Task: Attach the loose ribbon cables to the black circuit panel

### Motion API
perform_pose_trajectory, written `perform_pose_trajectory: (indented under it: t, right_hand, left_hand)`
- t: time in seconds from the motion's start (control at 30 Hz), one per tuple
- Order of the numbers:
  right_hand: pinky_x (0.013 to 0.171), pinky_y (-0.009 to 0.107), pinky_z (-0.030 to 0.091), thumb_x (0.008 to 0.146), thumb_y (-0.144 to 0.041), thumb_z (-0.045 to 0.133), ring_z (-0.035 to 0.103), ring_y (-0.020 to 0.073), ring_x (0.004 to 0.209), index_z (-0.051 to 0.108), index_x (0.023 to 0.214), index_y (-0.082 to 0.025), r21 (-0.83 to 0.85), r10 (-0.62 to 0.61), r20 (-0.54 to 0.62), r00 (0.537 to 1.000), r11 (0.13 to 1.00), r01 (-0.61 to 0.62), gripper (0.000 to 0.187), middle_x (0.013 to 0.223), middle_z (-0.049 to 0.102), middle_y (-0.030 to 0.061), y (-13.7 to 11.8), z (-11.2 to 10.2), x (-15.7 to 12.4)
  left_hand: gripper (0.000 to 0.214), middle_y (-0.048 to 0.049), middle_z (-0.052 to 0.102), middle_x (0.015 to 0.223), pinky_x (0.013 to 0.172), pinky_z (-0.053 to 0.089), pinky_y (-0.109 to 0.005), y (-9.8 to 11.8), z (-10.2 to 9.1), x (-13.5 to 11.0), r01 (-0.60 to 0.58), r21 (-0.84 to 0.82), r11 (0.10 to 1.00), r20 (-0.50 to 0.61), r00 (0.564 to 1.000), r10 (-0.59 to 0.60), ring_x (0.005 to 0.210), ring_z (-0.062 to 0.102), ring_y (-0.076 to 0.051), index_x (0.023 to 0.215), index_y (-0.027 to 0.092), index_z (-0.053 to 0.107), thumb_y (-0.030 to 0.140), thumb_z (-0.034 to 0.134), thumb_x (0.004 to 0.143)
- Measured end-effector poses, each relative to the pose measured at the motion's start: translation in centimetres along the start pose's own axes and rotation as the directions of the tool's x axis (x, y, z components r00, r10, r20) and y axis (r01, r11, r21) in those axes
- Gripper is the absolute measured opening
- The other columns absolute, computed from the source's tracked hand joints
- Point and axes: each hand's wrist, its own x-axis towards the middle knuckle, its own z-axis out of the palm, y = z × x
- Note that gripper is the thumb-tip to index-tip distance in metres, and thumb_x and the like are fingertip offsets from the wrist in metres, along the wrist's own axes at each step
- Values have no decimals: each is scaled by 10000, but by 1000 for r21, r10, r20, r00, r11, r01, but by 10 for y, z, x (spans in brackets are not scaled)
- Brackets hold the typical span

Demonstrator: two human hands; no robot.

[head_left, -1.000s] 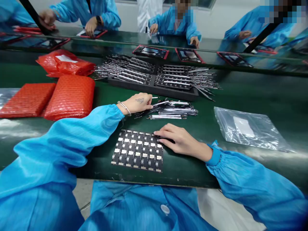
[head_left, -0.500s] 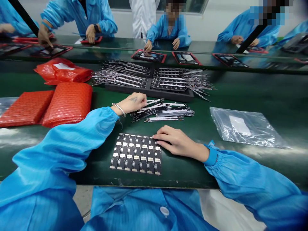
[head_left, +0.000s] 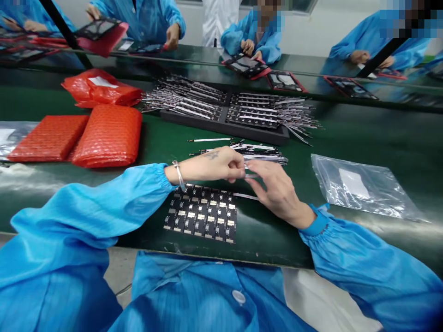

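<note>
My left hand (head_left: 221, 165), with a bracelet at its wrist, is closed in a pinch at the near side of a pile of thin black-and-white flat flex cables (head_left: 259, 150). Facing it, my right hand (head_left: 275, 191) pinches too, and a short pale length of flat flex cable (head_left: 251, 175) spans the gap between both sets of fingertips. Below lies a panel of small black circuit boards (head_left: 200, 214), in rows with silvery pads. One flat flex cable (head_left: 245, 197) reaches from the panel's upper right corner to beneath my right hand.
Behind the pile stands a black divided tray (head_left: 224, 124) holding boards with cables fanning outward. Red bubble-wrap packs (head_left: 107, 136) lie left; a clear plastic bag (head_left: 363, 184) lies right. Across the bench, co-workers (head_left: 256, 34) in blue handle framed panels.
My left hand moved right from the pile, and my right hand rose off the panel's corner to meet it. A cable now lies at that corner. The view shifted slightly.
</note>
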Motion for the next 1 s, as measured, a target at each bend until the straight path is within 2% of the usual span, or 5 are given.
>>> perform_pose_trajectory:
  t: [0.17, 0.3, 0.43, 0.7, 1.0]
  right_hand:
    - [768, 269, 494, 912, -33, 500, 581, 142, 857, 508, 1017, -166, 220, 99, 55, 994, 970, -108, 170, 922, 605, 58, 0, 6, -6]
    - [757, 265, 473, 926, -40, 483, 564, 139, 849, 508, 995, -175, 214, 123, 90, 988, 967, -139, 154, 918, 593, 54, -1, 5, -5]
    - [752, 253, 462, 908, -13, 497, 562, 135, 841, 503, 988, -168, 187, 113, 79, 990, 974, -126, 175, 908, 590, 51, 0, 4, -5]
    - [755, 259, 463, 893, -3, 506, 557, 142, 836, 502, 979, -162, 198, 117, 80, 990, 971, -130, 181, 898, 586, 56, 1, 4, -5]
    - [814, 271, 489, 863, -42, 602, 595, 163, 904, 530, 1045, -143, 188, 92, 87, 992, 976, -107, 220, 959, 619, 75, -2, 6, -4]
  left_hand:
    - [317, -45, 624, 706, 603, 422, -181, -14, 8, -12, 91, -433, 897, 0, 995, -101, 638, 553, -75, 878, 70, 644, 333, 485, 958]
    - [537, -89, 660, 796, 641, 455, -177, -32, 4, -33, 155, -553, 819, -101, 963, -250, 674, 575, -73, 989, 74, 690, 546, 434, 972]
    - [553, -91, 662, 778, 624, 450, -171, -42, 6, -48, 115, -481, 869, -184, 956, -228, 656, 559, -69, 965, 56, 680, 567, 469, 951]
    - [364, -26, 670, 806, 642, 432, -185, -52, 13, -61, 23, -78, 997, -305, 951, -46, 710, 585, -85, 991, 118, 666, 459, 551, 932]
    - [253, -9, 654, 728, 590, 433, -142, -45, 22, -58, 58, -333, 941, -254, 956, -149, 647, 573, -57, 843, 103, 620, 351, 623, 888]
